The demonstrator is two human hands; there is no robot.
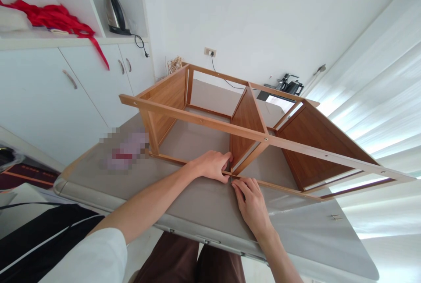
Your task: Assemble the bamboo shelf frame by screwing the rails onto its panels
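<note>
A wooden shelf frame (200, 121) lies on its side on the grey table. My left hand (213, 165) is closed around its near lower rail, beside the joint with the middle shelf board (247, 118). My right hand (250, 197) is just to the right, with thumb and fingers pinched together at the outer side of that rail. Whatever sits between those fingertips is too small and hidden to make out. Screw holes or screw heads show along the upper rail, one at the middle joint.
The grey padded table (194, 204) carries a few small screws (336, 217) at its right. A blurred-out patch (126, 151) lies left of the frame. A kettle (115, 13) and red ribbon (54, 18) sit on the white cabinet. A curtain (391, 143) hangs at right.
</note>
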